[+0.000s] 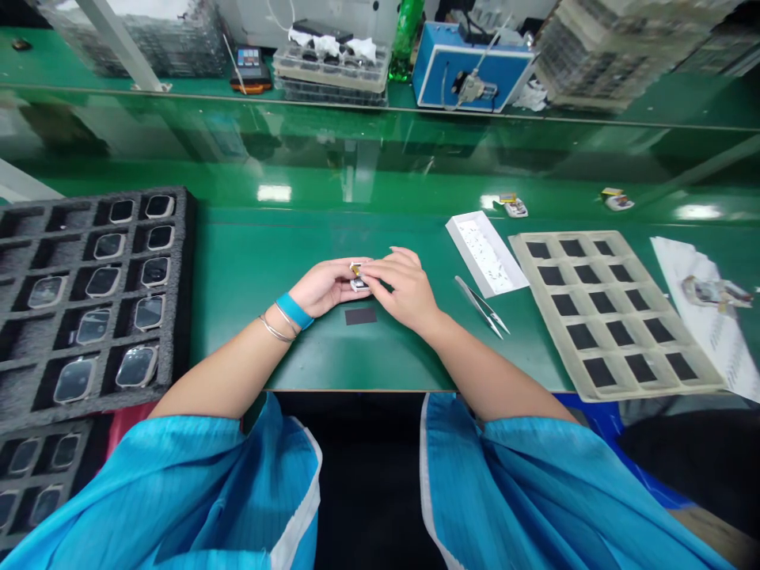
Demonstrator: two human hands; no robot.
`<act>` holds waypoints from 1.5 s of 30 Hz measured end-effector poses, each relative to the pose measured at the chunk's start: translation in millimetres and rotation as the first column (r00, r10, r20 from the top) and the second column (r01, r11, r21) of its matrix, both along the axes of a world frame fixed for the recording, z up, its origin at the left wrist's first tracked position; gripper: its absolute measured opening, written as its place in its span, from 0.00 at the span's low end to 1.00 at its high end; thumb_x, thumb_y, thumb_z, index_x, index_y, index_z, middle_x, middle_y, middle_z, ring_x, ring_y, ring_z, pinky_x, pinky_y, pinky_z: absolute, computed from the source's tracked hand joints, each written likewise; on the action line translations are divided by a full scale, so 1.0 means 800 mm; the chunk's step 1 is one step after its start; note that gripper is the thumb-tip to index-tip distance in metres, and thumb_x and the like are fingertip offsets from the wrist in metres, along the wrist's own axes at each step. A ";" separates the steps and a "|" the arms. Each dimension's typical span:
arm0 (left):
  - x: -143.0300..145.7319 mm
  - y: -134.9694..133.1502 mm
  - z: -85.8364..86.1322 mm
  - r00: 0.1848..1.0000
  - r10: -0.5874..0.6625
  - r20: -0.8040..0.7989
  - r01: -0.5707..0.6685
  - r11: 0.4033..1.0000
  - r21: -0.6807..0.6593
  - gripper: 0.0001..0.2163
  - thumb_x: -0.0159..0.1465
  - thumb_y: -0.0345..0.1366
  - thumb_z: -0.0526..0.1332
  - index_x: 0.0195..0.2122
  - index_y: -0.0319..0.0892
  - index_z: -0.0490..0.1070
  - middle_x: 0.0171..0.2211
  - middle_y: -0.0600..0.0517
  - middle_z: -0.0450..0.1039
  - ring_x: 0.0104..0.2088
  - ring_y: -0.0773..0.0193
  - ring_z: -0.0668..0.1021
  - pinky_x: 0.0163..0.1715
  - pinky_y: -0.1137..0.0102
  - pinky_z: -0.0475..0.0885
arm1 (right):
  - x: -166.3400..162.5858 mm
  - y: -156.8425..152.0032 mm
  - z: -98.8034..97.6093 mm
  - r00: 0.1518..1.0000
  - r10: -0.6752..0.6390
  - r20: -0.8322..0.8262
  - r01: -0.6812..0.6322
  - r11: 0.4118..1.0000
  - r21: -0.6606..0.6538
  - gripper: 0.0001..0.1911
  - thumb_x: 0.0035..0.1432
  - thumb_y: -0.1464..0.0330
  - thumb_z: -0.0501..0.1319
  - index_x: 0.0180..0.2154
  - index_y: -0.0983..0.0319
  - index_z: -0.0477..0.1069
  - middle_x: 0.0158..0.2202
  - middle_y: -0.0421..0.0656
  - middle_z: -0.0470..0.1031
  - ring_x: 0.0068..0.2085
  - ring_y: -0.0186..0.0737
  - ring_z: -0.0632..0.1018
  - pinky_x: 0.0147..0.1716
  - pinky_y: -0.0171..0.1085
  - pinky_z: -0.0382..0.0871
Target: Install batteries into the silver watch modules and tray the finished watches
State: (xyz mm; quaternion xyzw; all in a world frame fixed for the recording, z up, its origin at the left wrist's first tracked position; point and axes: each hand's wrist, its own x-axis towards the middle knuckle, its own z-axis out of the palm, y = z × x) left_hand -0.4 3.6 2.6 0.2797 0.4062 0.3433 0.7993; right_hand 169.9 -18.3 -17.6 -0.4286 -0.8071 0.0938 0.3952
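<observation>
My left hand (pixel 328 285), with a blue band at the wrist, holds a small white-and-dark watch part (pixel 359 283) with a yellow piece on it. My right hand (pixel 404 289) is closed at the same part, thumb and index finger on its right side. The fingertips partly hide it. Just below the hands a thin black rectangular piece (pixel 360 317) lies flat on the green bench (pixel 356 364). To the right, metal tweezers (pixel 480 307) rest beside a white box lid (pixel 487 253) with small white bits in it.
A black foam tray (pixel 188 293) with several watches stands at the left. At the right lies a beige compartment tray (pixel 606 285) with black pieces. Two similar watch parts (pixel 515 207) sit near the back. A shelf above carries a blue box (pixel 472 67) and stacked trays (pixel 332 67).
</observation>
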 end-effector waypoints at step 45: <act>-0.375 -0.146 0.042 -0.411 0.560 -0.720 -0.253 0.688 0.680 0.21 0.54 0.38 0.69 0.48 0.37 0.74 0.42 0.47 0.75 0.49 0.50 0.74 0.55 0.58 0.64 | 0.001 0.006 -0.010 0.776 -0.199 -0.599 -0.030 0.936 -0.351 0.23 0.55 0.56 0.66 0.49 0.57 0.67 0.42 0.46 0.80 0.46 0.44 0.81 0.43 0.46 0.79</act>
